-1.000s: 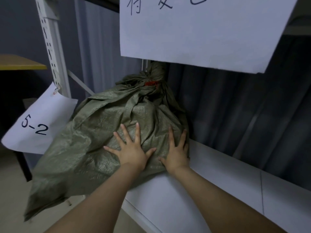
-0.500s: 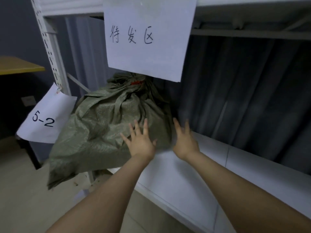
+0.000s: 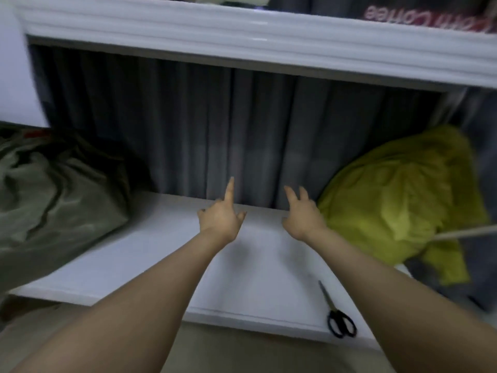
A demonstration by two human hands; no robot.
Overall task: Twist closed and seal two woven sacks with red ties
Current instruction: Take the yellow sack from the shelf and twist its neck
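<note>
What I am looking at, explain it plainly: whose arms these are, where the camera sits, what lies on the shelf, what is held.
No machine here: a person works bare-handed, and the one camera sits on their head, looking forward and down. The left hand and right hand reach over a white shelf, both holding nothing. A dark green sack lies at the shelf's left, a yellow-green sack at its right, near the right hand. Black-handled scissors lie by the front edge. A grey curtain hangs behind.

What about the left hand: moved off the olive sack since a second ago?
Yes. Left hand now hangs right of the olive sack, over the white shelf.
</note>
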